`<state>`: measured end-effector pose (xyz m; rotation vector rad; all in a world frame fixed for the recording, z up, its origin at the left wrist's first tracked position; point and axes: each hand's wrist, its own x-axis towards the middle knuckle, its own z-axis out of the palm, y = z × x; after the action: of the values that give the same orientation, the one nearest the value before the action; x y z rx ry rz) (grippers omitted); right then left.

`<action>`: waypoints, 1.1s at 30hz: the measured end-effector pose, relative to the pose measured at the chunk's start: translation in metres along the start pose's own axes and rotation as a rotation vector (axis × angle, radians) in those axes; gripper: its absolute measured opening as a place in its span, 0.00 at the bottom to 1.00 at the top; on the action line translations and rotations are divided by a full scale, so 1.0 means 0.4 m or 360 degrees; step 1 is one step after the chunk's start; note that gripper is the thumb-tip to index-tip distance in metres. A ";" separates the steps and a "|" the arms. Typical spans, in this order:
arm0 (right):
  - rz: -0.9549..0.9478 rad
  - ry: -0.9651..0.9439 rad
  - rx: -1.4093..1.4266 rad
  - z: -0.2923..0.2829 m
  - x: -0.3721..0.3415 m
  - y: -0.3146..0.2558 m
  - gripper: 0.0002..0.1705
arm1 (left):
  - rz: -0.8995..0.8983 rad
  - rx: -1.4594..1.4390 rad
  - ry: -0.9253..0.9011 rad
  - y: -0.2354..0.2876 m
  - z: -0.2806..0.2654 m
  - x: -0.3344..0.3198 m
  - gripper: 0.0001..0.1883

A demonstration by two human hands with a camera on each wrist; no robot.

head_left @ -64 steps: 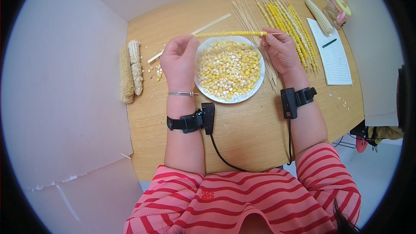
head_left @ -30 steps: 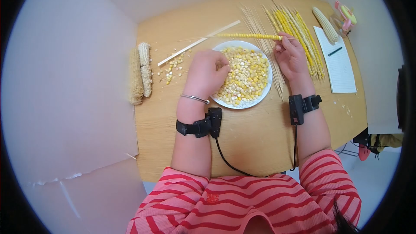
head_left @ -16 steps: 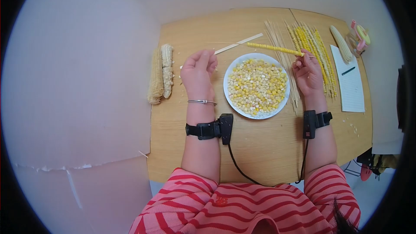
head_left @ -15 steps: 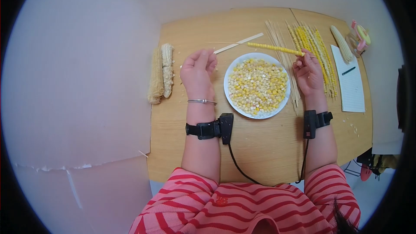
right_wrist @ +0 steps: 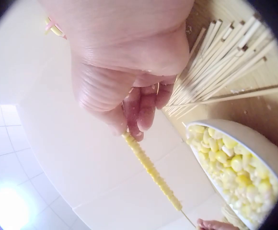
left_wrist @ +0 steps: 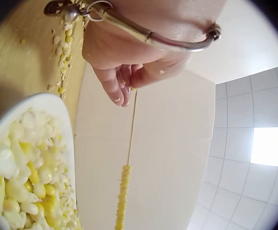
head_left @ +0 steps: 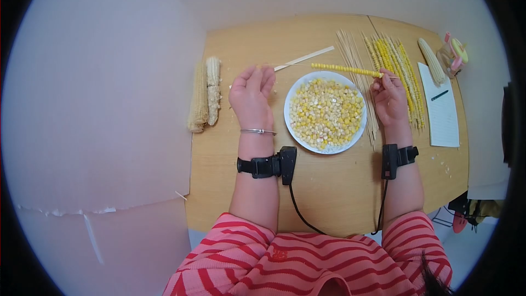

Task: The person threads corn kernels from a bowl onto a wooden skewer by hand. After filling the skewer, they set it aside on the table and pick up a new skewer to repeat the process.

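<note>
A thin skewer threaded with yellow kernels (head_left: 345, 69) is held level above the far rim of a white plate of loose corn kernels (head_left: 327, 111). The right hand (head_left: 391, 97) pinches its right end, where the kernels stop. At the bare left end is the left hand (head_left: 251, 92); in the left wrist view the thumb and fingers of this left hand (left_wrist: 134, 57) meet at the skewer's tip, with a bit of yellow between them. In the right wrist view the right hand (right_wrist: 124, 72) grips the skewer beside the kernel row (right_wrist: 151, 170).
Two corn cobs (head_left: 206, 96) lie at the left edge, a flat wooden strip (head_left: 304, 58) behind the plate. Bare skewers (head_left: 359, 79) and filled skewers (head_left: 398, 68) lie at the right, then a notepad (head_left: 440, 115) with a pen (head_left: 439, 95), a pale cob (head_left: 432, 61) and a pink-handled jug (head_left: 452, 56).
The left hand has gone from the skewer to the kernels on the plate, then back left to the skewer's bare tip. The right hand keeps its hold. The head view has shifted.
</note>
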<state>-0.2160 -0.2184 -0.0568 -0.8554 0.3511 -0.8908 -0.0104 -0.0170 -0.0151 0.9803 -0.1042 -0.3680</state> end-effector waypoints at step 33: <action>0.0030 0.0002 -0.0022 0.000 -0.005 0.004 0.12 | 0.0093 0.0035 0.0035 -0.003 0.002 0.000 0.07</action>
<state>-0.2164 -0.2164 -0.0583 -0.8629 0.3664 -0.8724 -0.0110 -0.0181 -0.0156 1.0003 -0.1170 -0.3029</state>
